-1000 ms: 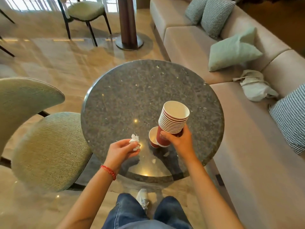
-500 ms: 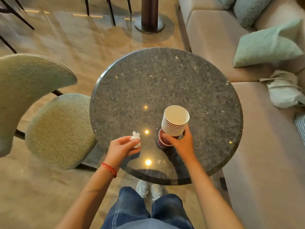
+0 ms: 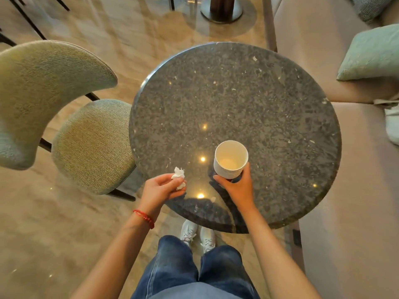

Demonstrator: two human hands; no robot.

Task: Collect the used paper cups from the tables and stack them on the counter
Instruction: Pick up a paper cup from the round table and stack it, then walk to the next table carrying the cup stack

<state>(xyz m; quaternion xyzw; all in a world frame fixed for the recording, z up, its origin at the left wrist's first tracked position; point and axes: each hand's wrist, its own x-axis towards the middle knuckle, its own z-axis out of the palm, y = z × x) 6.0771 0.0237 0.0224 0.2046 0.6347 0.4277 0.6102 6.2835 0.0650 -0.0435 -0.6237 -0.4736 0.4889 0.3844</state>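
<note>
Nearest me, my left hand (image 3: 160,188) pinches a crumpled tissue (image 3: 178,175) over the near edge of the round stone worktop (image 3: 269,100). Just beyond, my right hand (image 3: 237,185) wraps its grip round the nested stack of paper cups (image 3: 230,159), standing on that worktop. I judge collecting here is finishing; next I lift the stack upright and carry it to the counter, out of view.

Speckled grey table (image 3: 248,100) — white cups (image 3: 230,160)

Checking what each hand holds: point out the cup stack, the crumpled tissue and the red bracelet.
Cup stack (image 3: 230,169): head view, outer wall below the rim.
Crumpled tissue (image 3: 178,173): head view, upper white wad.
Red bracelet (image 3: 144,217): head view, cord across the wrist.
</note>
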